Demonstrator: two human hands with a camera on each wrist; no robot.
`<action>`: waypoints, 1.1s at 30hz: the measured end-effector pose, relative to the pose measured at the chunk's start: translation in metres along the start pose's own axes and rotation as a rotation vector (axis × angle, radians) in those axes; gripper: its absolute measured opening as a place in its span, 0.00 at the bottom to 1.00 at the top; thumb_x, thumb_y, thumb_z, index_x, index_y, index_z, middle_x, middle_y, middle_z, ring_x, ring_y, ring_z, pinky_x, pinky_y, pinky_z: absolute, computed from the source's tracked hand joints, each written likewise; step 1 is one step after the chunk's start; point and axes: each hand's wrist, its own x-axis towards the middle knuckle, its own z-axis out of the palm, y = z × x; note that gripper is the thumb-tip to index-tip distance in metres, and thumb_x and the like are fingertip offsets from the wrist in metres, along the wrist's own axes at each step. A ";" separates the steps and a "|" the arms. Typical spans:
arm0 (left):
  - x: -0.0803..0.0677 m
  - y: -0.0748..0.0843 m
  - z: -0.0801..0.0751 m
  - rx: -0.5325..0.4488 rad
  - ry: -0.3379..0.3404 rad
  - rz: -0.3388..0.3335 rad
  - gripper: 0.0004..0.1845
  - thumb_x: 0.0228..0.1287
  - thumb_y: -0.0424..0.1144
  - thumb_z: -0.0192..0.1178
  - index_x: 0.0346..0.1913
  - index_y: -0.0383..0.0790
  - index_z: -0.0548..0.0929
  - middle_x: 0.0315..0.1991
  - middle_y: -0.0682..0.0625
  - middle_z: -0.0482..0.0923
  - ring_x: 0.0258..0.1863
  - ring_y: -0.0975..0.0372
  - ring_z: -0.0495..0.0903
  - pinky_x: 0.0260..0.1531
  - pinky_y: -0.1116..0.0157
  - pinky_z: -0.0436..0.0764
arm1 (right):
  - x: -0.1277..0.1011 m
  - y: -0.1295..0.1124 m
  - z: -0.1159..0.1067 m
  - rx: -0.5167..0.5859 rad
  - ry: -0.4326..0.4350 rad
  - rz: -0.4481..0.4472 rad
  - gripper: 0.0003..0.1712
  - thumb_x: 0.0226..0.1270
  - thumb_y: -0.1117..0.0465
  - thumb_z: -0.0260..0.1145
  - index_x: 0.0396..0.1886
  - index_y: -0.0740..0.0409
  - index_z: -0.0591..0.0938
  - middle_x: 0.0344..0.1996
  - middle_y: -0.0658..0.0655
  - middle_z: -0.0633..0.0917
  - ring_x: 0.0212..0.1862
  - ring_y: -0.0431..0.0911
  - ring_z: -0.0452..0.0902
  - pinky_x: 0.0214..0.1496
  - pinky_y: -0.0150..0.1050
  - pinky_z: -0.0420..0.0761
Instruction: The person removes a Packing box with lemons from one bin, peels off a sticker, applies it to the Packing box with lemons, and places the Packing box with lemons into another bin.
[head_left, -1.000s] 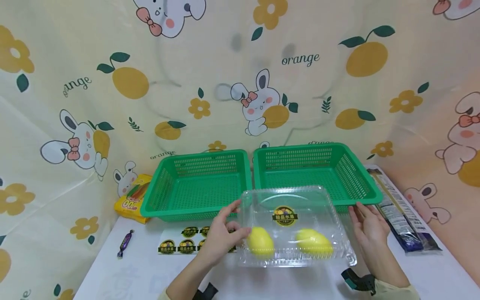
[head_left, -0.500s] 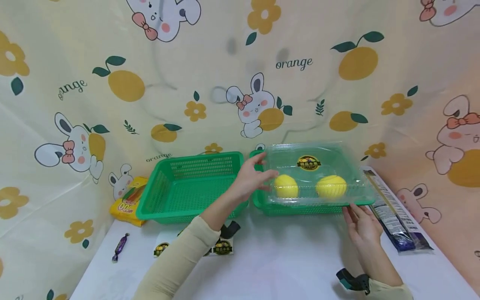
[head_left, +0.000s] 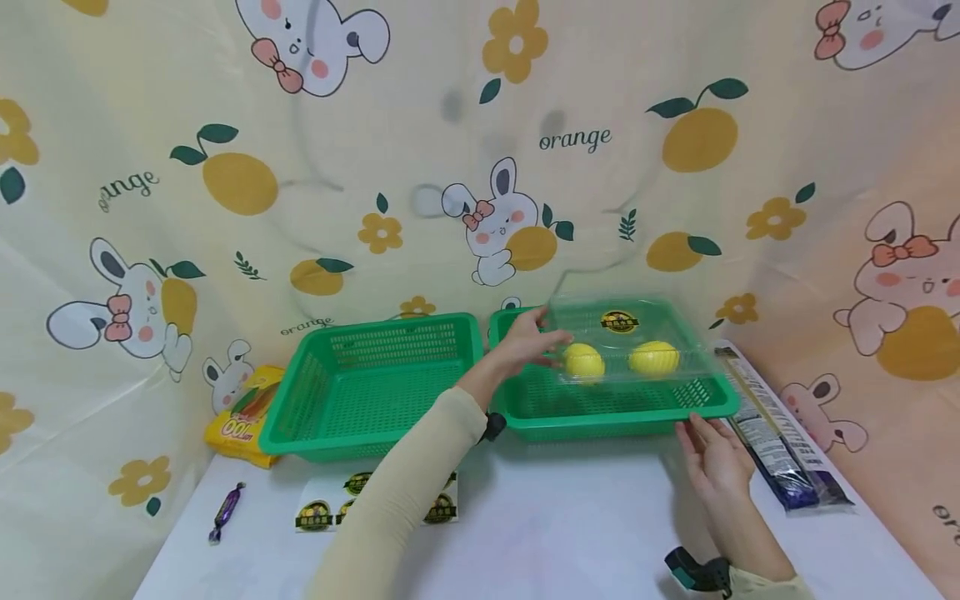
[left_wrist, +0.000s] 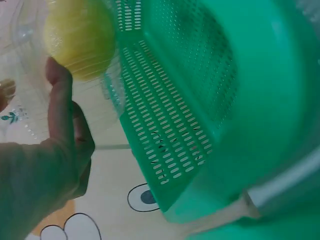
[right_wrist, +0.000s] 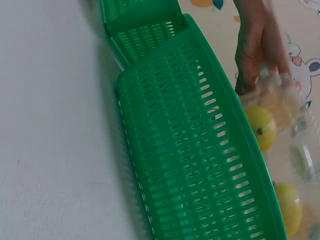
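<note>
Seen from the head camera, a person's left hand [head_left: 528,343] held the left end of a clear plastic clamshell box [head_left: 626,342] over the right green basket [head_left: 705,398], fingers and thumb curled against the box's edge. Two yellow lemons [head_left: 583,361] lay inside the box under a round dark sticker [head_left: 619,321] on its lid. The right hand [head_left: 712,458] hung apart from the box, just in front of the basket's near rim, fingers relaxed and holding nothing. A second green basket [head_left: 375,387] stood touching the first on its left. On the white table [head_left: 570,533] lay a sheet of stickers [head_left: 330,508], a wrapped candy [head_left: 225,511], a yellow packet [head_left: 243,417] and a long dark package [head_left: 780,454] at the right edge. A cartoon rabbit-and-orange cloth [head_left: 300,167] hung behind.

From the left wrist, the thumb [left_wrist: 60,107] pressed the box's clear wall right below one lemon [left_wrist: 80,37], with the perforated basket wall [left_wrist: 170,125] close beside. The other fingers were hidden.

From the right wrist, the basket's slotted side [right_wrist: 190,165] filled the frame above the white tabletop [right_wrist: 55,125]. Beyond its rim the other hand [right_wrist: 260,47] gripped the box's end [right_wrist: 285,115], and both lemons [right_wrist: 261,127] showed through the plastic. The right hand itself was out of frame.
</note>
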 end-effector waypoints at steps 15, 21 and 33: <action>0.039 -0.009 0.005 -0.043 -0.100 -0.203 0.49 0.65 0.29 0.64 0.79 0.45 0.43 0.67 0.32 0.63 0.34 0.52 0.75 0.44 0.51 0.85 | -0.002 0.000 -0.004 -0.015 -0.008 -0.010 0.12 0.65 0.77 0.64 0.42 0.59 0.78 0.40 0.53 0.79 0.40 0.43 0.82 0.50 0.36 0.84; 0.046 -0.018 0.003 -0.104 -0.109 -0.266 0.50 0.66 0.27 0.62 0.79 0.49 0.40 0.74 0.31 0.51 0.61 0.38 0.72 0.49 0.48 0.83 | -0.002 -0.001 -0.002 0.015 -0.019 -0.007 0.15 0.65 0.79 0.62 0.44 0.59 0.75 0.41 0.54 0.79 0.40 0.44 0.82 0.50 0.37 0.84; 0.058 -0.031 -0.007 -0.095 -0.138 -0.361 0.49 0.67 0.28 0.62 0.79 0.52 0.42 0.76 0.34 0.45 0.66 0.38 0.68 0.52 0.49 0.81 | -0.004 -0.001 -0.002 -0.041 -0.027 -0.043 0.19 0.67 0.76 0.62 0.50 0.57 0.69 0.41 0.54 0.76 0.39 0.43 0.81 0.50 0.35 0.83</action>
